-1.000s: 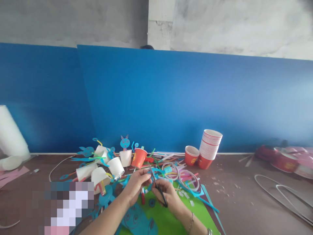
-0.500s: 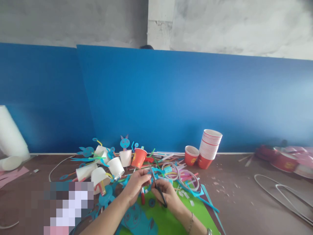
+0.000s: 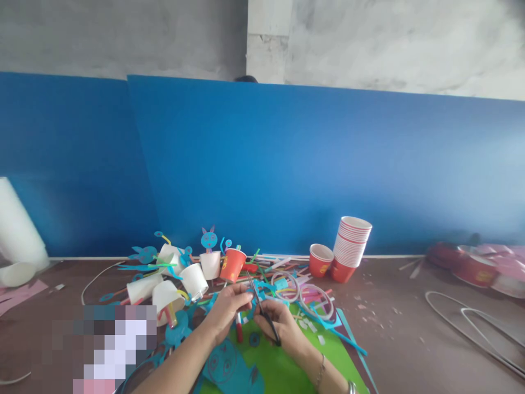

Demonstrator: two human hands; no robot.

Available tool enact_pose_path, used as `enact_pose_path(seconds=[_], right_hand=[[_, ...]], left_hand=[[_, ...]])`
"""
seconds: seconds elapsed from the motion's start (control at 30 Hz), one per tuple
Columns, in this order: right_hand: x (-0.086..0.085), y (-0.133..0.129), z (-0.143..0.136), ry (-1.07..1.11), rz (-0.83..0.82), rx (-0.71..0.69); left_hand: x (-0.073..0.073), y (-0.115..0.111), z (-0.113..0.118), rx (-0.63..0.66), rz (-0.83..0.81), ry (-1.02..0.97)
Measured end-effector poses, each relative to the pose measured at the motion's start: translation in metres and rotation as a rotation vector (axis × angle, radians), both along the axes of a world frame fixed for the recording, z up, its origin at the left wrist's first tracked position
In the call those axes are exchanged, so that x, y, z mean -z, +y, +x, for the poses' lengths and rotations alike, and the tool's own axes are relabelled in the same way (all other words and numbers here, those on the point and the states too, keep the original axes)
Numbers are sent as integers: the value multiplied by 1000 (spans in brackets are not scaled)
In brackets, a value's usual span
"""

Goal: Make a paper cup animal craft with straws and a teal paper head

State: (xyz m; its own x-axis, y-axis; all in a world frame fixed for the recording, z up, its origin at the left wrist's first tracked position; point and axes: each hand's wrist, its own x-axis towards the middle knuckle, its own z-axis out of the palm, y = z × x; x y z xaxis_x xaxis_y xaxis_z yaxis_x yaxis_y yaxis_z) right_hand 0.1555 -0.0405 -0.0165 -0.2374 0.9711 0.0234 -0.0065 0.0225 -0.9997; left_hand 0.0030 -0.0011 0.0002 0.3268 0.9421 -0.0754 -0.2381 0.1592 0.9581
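Note:
My right hand (image 3: 281,324) is closed round the black handles of a pair of scissors (image 3: 268,323), whose blades point up and away. Close by on the left, my left hand (image 3: 230,307) pinches a small piece of blue paper (image 3: 251,295) beside the blades; whether the blades touch it I cannot tell. Below both hands lies a green sheet (image 3: 303,361). A blue paper cutout with a drawn face (image 3: 223,364) rests on it, near a small blue disc (image 3: 254,339) and a red-and-white marker (image 3: 239,330).
White paper cups (image 3: 194,281) with straws and blue cutouts cluster at left, beside a red cup (image 3: 233,265). A cup stack (image 3: 351,249) and another red cup (image 3: 320,260) stand at the back. Tape rolls (image 3: 316,302), straws and scraps lie between. A blue partition (image 3: 262,169) rises behind.
Almost nothing differs. Both hands, the scissors and the blue paper hold nearly the same position, and the whole view has shifted very slightly.

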Motion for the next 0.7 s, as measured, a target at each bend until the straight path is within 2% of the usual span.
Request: enact_pose_path(seconds=[0.4,0.53,0.7], right_hand=[[1,0,1,4,22,-9],[1,1,0,13,-24,65],[-1,2,2,54,-1,185]], left_hand=[[-4,-1,-2,-12,-12,4],[-4,-2,-2,-16,-24,-12],[-1,0,-1,-28,-10,-15]])
